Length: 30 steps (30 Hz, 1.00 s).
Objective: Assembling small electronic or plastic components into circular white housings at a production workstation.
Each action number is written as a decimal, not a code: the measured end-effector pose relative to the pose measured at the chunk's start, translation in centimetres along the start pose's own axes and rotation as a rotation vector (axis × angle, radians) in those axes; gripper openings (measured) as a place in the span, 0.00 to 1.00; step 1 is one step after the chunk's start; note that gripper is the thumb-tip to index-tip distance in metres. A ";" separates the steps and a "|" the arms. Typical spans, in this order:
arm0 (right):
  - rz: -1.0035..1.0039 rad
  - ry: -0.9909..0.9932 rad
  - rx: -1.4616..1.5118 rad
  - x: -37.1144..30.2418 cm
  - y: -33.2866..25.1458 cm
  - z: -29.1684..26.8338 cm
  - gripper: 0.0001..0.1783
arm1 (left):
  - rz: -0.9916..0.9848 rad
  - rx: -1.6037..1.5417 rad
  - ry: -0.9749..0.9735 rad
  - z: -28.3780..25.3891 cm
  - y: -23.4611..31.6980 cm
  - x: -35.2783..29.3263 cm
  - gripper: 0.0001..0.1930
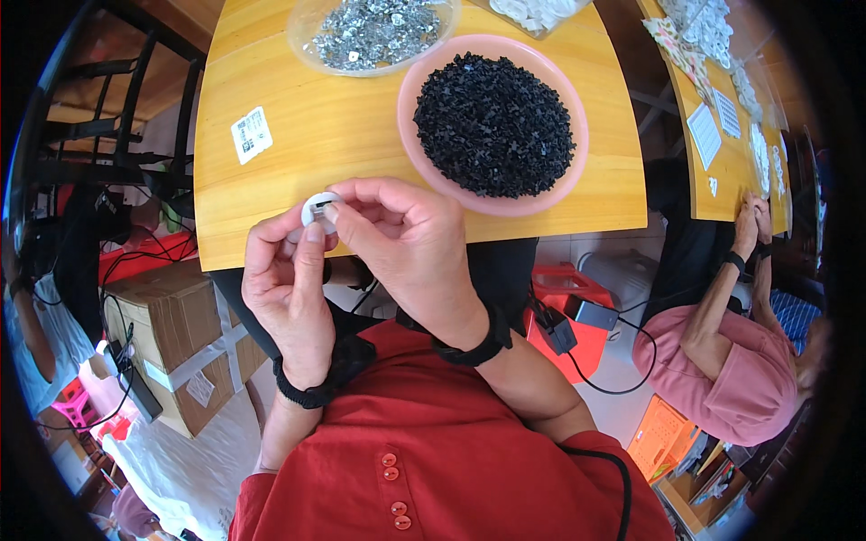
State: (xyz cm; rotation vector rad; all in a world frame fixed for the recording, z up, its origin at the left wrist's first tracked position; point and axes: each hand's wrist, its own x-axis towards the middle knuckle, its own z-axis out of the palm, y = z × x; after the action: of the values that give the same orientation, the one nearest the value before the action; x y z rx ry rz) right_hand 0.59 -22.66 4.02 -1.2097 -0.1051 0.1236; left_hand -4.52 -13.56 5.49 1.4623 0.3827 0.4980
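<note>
The left hand (293, 270) pinches a white plastic disc (316, 209) over the surface (316, 135); it looks light, stiff, perhaps slippery, best held by its rim. The right hand (406, 243) pinches its other side. Beyond, a clear bowl (299, 52) holds metal pieces (379, 34), a pink bowl (409, 135) black parts (494, 126), a clear tray (540, 34) white pieces (532, 11).

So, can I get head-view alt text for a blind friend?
A person's left hand and right hand hold a small round white piece at a wooden table bearing a pink bowl of black parts and a bowl of silvery parts.
</note>
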 end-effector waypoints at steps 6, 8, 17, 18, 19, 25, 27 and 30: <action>0.034 -0.065 0.009 0.0 -0.8 -0.1 0.08 | -0.072 -0.108 -0.036 -0.8 0.1 0.8 0.09; -0.027 -0.062 -0.068 -0.3 -0.5 0.1 0.08 | -0.095 -0.165 -0.026 -0.7 0.2 0.9 0.09; -0.245 -0.052 -0.359 -0.9 -1.7 0.2 0.07 | 0.025 0.304 -0.050 -1.3 1.0 0.8 0.09; -0.254 -0.058 -0.390 -0.8 -1.8 0.2 0.07 | 0.041 0.327 -0.032 -1.3 1.0 0.9 0.08; -0.251 -0.058 -0.388 -0.7 -1.7 0.1 0.07 | 0.055 0.351 -0.015 -1.3 0.9 1.0 0.08; -0.261 -0.085 -0.445 -0.7 -1.7 0.4 0.06 | 0.095 0.391 -0.031 -1.4 1.2 1.5 0.03; -0.256 -0.088 -0.448 -0.6 -1.5 0.4 0.06 | 0.094 0.441 -0.015 -1.2 1.2 1.4 0.03; -0.225 -0.086 -0.435 -0.8 -1.7 0.6 0.06 | 0.120 0.519 0.001 -1.1 1.3 1.3 0.03</action>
State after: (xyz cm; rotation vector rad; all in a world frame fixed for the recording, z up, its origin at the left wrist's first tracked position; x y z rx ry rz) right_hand -0.24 -22.86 5.78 -1.6161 -0.3559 -0.0478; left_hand -4.13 -11.89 6.80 1.9955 0.4479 0.5173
